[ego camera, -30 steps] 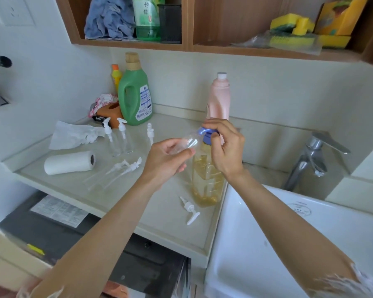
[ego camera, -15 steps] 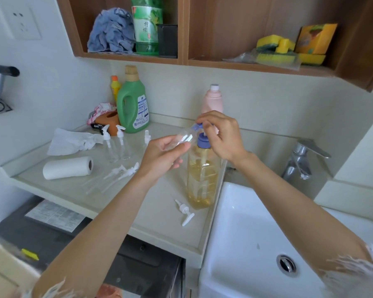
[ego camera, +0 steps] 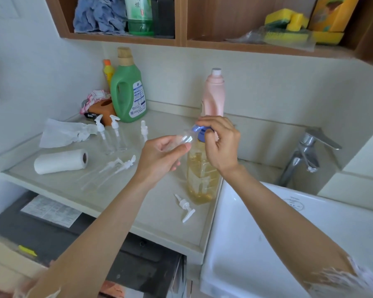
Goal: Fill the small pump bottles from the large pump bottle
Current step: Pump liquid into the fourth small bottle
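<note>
A white ceramic sink (ego camera: 256,244) fills the 4 o'clock corner beside the pale stone counter (ego camera: 159,222). At 11 o'clock stands a green jug-shaped detergent bottle (ego camera: 128,93); a matte pink bottle (ego camera: 213,93) stands at 12 o'clock. At centre, the large pump bottle (ego camera: 200,177), clear ribbed plastic, holds amber liquid; the right hand (ego camera: 221,145) curls its fingers round its blue pump head. The left hand (ego camera: 159,155) grips a small clear bottle (ego camera: 184,139), tilted, mouth at the blue spout; contents unclear. A paper-towel roll (ego camera: 60,161) lies at 9 o'clock. Two small spray bottles (ego camera: 111,136) stand upright, seemingly empty. A loose white pump (ego camera: 184,206) lies at 6 o'clock.
</note>
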### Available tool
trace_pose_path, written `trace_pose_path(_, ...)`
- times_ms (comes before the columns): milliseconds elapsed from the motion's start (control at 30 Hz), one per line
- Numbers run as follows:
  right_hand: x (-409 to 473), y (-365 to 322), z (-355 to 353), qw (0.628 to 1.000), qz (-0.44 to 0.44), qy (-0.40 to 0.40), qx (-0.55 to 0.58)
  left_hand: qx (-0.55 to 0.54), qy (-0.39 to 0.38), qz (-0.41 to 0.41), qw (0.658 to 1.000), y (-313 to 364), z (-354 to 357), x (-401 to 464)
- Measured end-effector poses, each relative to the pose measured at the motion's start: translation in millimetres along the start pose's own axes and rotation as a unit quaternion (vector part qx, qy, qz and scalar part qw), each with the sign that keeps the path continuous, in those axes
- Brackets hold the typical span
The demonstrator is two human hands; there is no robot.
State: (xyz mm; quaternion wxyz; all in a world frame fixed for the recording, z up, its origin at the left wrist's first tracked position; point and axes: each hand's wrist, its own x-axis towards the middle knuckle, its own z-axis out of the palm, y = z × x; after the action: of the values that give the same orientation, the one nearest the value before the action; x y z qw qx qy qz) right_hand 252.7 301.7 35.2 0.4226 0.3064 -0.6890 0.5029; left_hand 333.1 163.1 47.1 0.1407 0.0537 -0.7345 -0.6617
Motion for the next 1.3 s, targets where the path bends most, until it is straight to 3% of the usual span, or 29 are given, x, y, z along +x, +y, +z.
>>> trace_pose_path(233, 7.8, -11.0, -14.0, 0.999, -0.004, -0.042, 0.004, 0.004, -0.009, 0.002, 1.0, 13.1, -1.7, -4.7)
trace_pose_path(400, 31.4, -19.0, -22.0, 0.987, 0.116, -0.069, 0.083, -0.001, -0.004, 0.015, 1.0, 20.5, -2.2, -2.2)
trace_pose_path(533, 24.9, -13.9, -19.3, 0.993, 0.067, -0.088, 0.04, -0.007, 0.011, 0.003, 1.0, 17.7, -1.0, 0.6)
trace_pose_path(700, 3.7, -3.2, -6.1, 0.998, 0.032, -0.018, 0.051, -0.001, 0.015, -0.002, 1.0, 8.7, -2.2, 2.5)
trace_pose_path(833, -3.8, 2.7, -2.7, 0.998, 0.025, -0.007, 0.062, 0.006, 0.009, -0.019, 1.0, 2.2, -1.2, 0.8)
trace_pose_path(1300, 34.4, -12.1, -22.7, 0.993, 0.054, -0.094, 0.038, -0.015, -0.013, -0.013, 1.0, 13.7, -3.5, 5.6)
